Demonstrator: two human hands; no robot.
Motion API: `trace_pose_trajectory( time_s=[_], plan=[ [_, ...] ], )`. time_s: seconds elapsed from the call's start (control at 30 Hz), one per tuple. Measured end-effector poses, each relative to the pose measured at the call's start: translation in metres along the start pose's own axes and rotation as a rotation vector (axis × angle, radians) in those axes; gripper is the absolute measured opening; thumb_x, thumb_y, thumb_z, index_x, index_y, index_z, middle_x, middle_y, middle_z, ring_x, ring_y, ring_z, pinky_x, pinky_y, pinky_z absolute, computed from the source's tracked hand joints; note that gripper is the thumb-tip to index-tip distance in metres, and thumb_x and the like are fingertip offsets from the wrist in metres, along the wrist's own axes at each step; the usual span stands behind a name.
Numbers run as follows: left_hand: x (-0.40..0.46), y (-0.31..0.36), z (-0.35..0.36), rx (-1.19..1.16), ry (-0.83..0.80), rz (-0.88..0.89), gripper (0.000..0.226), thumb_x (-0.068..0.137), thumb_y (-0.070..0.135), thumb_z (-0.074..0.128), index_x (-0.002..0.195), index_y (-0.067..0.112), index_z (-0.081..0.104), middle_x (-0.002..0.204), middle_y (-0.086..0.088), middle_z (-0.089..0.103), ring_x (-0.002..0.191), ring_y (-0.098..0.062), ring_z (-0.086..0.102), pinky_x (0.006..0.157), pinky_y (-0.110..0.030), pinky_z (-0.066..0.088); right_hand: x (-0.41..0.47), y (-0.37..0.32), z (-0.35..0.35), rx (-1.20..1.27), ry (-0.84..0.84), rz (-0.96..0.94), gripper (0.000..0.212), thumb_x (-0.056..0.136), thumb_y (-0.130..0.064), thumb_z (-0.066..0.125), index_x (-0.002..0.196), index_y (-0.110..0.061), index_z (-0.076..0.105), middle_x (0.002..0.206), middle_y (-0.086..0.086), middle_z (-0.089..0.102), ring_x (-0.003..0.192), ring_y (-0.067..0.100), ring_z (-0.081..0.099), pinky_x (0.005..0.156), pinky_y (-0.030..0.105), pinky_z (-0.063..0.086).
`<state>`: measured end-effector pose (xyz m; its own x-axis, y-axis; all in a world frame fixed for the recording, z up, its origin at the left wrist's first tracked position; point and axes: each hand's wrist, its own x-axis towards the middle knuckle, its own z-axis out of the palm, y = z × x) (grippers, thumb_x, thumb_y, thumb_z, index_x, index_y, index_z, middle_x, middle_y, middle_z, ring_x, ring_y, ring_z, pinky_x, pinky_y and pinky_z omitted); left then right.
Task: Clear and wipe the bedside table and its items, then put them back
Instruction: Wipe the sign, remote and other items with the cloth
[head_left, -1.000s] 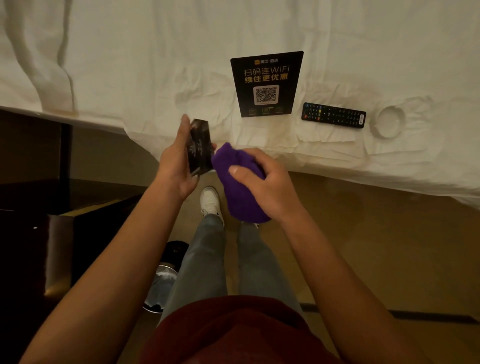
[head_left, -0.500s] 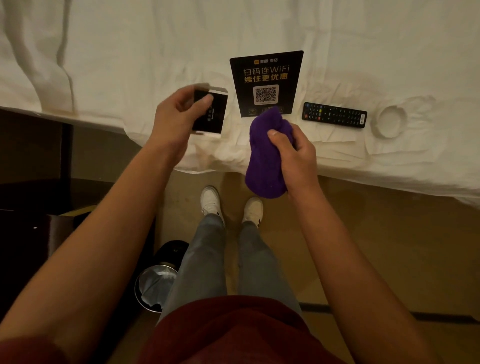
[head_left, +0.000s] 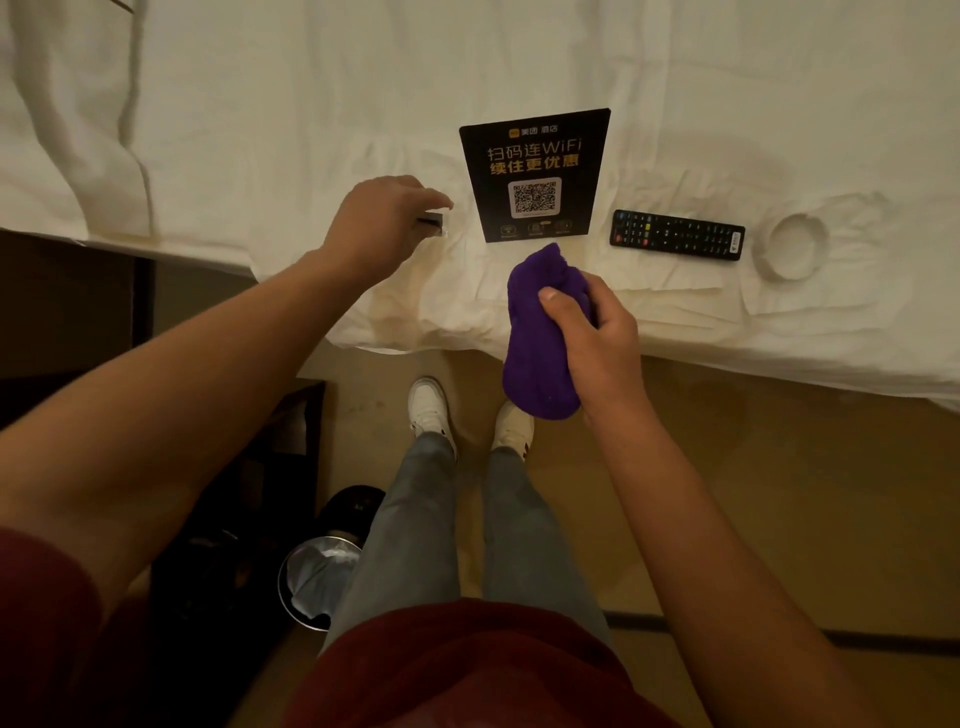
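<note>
Head camera looks down on my left hand (head_left: 382, 226), fingers closed on a small dark box (head_left: 432, 222) touching the white bed (head_left: 291, 119), just left of the WiFi sign (head_left: 535, 174). My right hand (head_left: 592, 338) grips the purple cloth (head_left: 535, 343), bunched at the bed edge. Remote (head_left: 677, 235) and ashtray (head_left: 793, 244) lie further right. Judging by this, the items are off the counter; which are wiped I cannot tell, and nothing is put back yet

White rumpled bed sheet (head_left: 311, 104) spreads across the top. Below, a tan floor (head_left: 753, 493); white sneakers (head_left: 428, 408) planted on it, and a round bin with a clear liner (head_left: 317, 582) sits left.
</note>
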<state>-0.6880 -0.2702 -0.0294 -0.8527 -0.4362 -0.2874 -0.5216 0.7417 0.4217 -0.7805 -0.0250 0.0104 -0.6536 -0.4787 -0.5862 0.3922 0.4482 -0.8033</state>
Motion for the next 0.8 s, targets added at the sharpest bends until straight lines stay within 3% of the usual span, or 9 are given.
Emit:
trace_pose_trajectory(
  time_s=[0.3,0.43,0.53,0.63,0.73,0.8],
  plan=[
    [0.003,-0.002,0.011,0.011,-0.084,-0.075,0.034,0.095,0.016,0.068,0.129,0.01,0.068,0.124,-0.016,0.067,0.11,-0.038,0.063,0.089,-0.041,0.048,-0.001,0.001,-0.002,-0.026,0.003,0.022,0.017,0.09,-0.042,0.069,0.107,-0.045,0.068,0.105,-0.013,0.074,0.099,0.013,0.071,0.087,0.045,0.063],
    [0.009,-0.005,0.003,0.083,-0.146,-0.041,0.069,0.087,0.035,0.077,0.147,0.011,0.052,0.151,-0.016,0.048,0.142,-0.038,0.039,0.114,-0.05,0.035,-0.002,0.001,-0.005,-0.006,0.024,0.036,0.019,0.09,-0.043,0.069,0.109,-0.044,0.068,0.106,-0.014,0.074,0.101,0.013,0.071,0.087,0.045,0.062],
    [0.017,0.0,-0.007,0.044,-0.131,-0.024,0.086,0.088,0.054,0.072,0.156,0.014,0.039,0.162,-0.014,0.034,0.153,-0.036,0.022,0.124,-0.053,0.023,-0.004,0.001,-0.008,0.017,0.046,0.048,0.025,0.091,-0.042,0.069,0.116,-0.038,0.068,0.108,-0.012,0.074,0.101,0.013,0.071,0.083,0.039,0.063],
    [0.027,0.017,-0.014,-0.104,-0.071,0.078,0.069,0.095,0.054,0.062,0.153,0.02,0.045,0.158,-0.011,0.04,0.149,-0.033,0.031,0.122,-0.052,0.026,-0.006,0.001,-0.012,0.034,0.071,0.051,0.023,0.093,-0.039,0.069,0.115,-0.037,0.068,0.107,-0.012,0.074,0.098,0.01,0.072,0.076,0.029,0.06],
    [0.035,0.04,-0.014,-0.311,-0.094,0.192,0.039,0.107,0.026,0.052,0.143,0.013,0.058,0.149,-0.011,0.052,0.141,-0.03,0.044,0.117,-0.052,0.034,-0.008,-0.002,-0.017,0.048,0.084,0.044,0.015,0.095,-0.035,0.069,0.109,-0.04,0.068,0.102,-0.017,0.075,0.095,0.006,0.072,0.072,0.023,0.058],
    [0.036,0.057,-0.014,-0.45,-0.097,0.161,0.035,0.109,0.019,0.046,0.139,0.009,0.062,0.142,-0.012,0.059,0.135,-0.027,0.052,0.113,-0.049,0.039,-0.008,-0.005,-0.021,0.061,0.082,0.03,0.015,0.096,-0.032,0.069,0.11,-0.038,0.068,0.1,-0.017,0.075,0.093,0.004,0.073,0.07,0.02,0.057]
  ],
)
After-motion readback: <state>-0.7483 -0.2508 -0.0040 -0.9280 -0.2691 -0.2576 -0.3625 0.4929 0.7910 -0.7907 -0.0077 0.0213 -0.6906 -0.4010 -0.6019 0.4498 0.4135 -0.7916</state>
